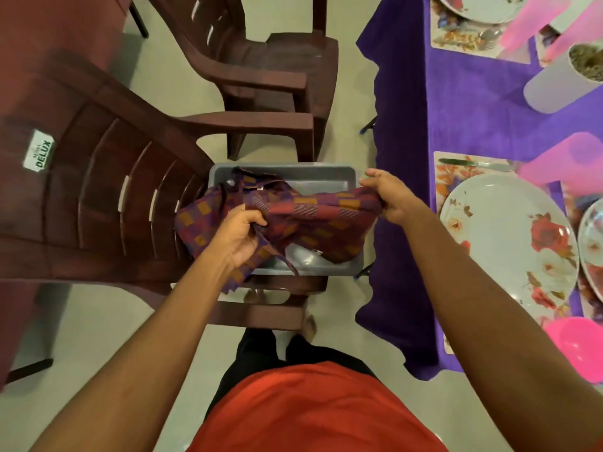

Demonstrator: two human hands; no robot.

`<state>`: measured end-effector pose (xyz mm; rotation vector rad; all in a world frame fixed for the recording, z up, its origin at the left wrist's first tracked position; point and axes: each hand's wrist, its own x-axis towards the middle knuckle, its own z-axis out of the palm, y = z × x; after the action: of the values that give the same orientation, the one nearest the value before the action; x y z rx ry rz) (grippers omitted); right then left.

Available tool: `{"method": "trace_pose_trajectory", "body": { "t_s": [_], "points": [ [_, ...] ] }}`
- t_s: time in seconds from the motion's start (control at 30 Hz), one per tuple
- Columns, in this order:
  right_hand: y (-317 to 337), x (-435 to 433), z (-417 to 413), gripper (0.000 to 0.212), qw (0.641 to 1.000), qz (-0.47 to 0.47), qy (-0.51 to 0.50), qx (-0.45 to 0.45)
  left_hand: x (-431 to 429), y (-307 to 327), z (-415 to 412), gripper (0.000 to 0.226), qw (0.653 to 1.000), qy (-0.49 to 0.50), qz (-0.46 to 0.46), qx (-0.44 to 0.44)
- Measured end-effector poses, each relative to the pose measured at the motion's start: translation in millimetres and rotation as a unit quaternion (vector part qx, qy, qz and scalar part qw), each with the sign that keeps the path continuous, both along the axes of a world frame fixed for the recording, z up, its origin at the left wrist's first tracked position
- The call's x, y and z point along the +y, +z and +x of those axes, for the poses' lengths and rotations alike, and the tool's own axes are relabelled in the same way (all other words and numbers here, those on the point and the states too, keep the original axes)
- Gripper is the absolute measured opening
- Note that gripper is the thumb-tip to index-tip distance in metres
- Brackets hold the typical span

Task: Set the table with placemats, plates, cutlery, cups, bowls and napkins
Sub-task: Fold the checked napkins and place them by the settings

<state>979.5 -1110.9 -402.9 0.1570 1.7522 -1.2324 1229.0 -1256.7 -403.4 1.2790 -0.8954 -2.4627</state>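
On the seat of a brown plastic chair [98,197] a grey tray [293,169] is set. Over it a checked napkin [319,220] is held stretched between two hands. Its left part is gripped by the curled fingers of the left hand [238,236], and its right corner is pinched by the right hand [391,197]. Further right, a floral plate [502,230] and a knife [473,163] are laid on a placemat [452,177] on the purple-covered counter [473,109].
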Motion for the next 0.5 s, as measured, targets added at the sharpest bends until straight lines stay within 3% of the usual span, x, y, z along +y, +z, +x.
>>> {"method": "trace_pose_trajectory", "body": {
  "t_s": [0.1, 0.23, 0.3, 0.4, 0.5],
  "points": [
    [1.8, 6.7, -3.3, 0.071, 0.998, -0.055, 0.019, 0.006, 0.9, 3.6, 15.3, 0.036, 0.998, 0.030, 0.058, 0.025],
    [1.8, 26.5, -7.5, 0.088, 0.982, -0.164, 0.090, -0.023, -5.9, 17.3, 19.5, 0.027, 0.993, 0.067, 0.068, 0.068],
    [-1.0, 29.2, 0.2, 0.084, 0.988, -0.085, 0.130, -0.020, -12.5, 21.5, 14.0, 0.029, 0.992, 0.089, 0.054, 0.077],
    [-10.0, 24.2, 10.9, 0.065, 0.982, 0.058, 0.170, 0.059, -24.3, 24.2, 7.5, 0.018, 0.990, 0.103, 0.047, 0.080],
    [-13.1, 21.4, 11.9, 0.056, 0.997, -0.076, 0.021, -0.022, -37.4, 14.6, 12.5, 0.025, 0.993, 0.086, 0.036, 0.076]
  ]
}}
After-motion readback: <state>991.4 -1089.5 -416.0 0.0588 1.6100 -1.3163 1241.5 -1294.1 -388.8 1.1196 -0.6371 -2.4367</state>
